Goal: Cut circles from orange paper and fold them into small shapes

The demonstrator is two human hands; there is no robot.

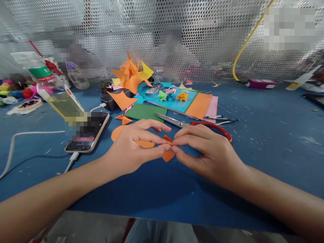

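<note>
Between my two hands is a small folded piece of orange paper (168, 156), held above the blue table. My left hand (134, 143) pinches its left side between thumb and index finger, the other fingers raised. The thumb and fingertips of my right hand (211, 152) close on its right side. Part of the paper is hidden behind the fingertips. Just beyond my hands lie scissors (177, 122) with red handles, their blades over a green paper stack (145, 111). Orange paper rounds (116, 132) lie partly behind my left hand.
A phone (88, 136) with a white cable leans at the left near a tilted bottle (57, 91). Small folded paper shapes (182, 96) sit on blue sheets (174, 105). Orange and yellow offcuts (130, 76) are heaped behind. A perforated metal screen (202, 44) borders the table's back.
</note>
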